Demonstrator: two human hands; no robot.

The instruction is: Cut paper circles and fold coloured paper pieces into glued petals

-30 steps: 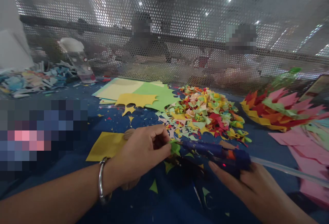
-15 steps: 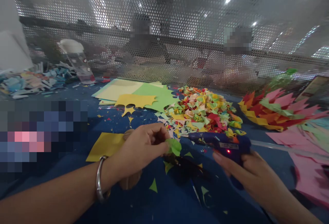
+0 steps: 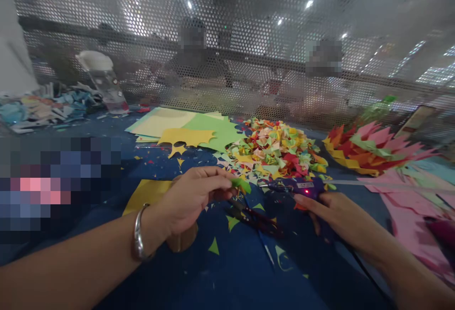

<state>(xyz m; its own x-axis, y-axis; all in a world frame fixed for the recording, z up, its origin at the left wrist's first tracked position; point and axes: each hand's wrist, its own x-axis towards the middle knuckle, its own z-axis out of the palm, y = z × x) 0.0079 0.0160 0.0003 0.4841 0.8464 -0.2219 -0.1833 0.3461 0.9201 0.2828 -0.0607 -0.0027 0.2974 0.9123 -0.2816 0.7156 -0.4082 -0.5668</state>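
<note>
Between the thumb and fingers of my left hand (image 3: 199,196) is a small green paper piece (image 3: 242,185), seen nearly edge-on. My right hand (image 3: 334,213) is wrapped round a dark blue glue gun (image 3: 309,186) with a red light lit on its side. The gun's nozzle points left and sits just right of the green piece; whether they touch I cannot tell. Scissors (image 3: 258,220) lie on the table below the two hands. Under my left wrist a brown cylinder (image 3: 183,239) is partly hidden, with a yellow paper sheet (image 3: 145,196) beside it.
A heap of small folded paper pieces (image 3: 284,151) lies beyond the gun. Stacked paper sheets (image 3: 167,120) are at the back. A red, orange and pink paper flower shape (image 3: 369,149) stands right, near pink paper (image 3: 401,215). A clear cup (image 3: 106,85) stands back left, before a perforated screen (image 3: 249,73).
The green piece has turned from facing me to nearly edge-on. My right hand has brought the glue gun up and slightly left, levelling it and uncovering more of the scissors.
</note>
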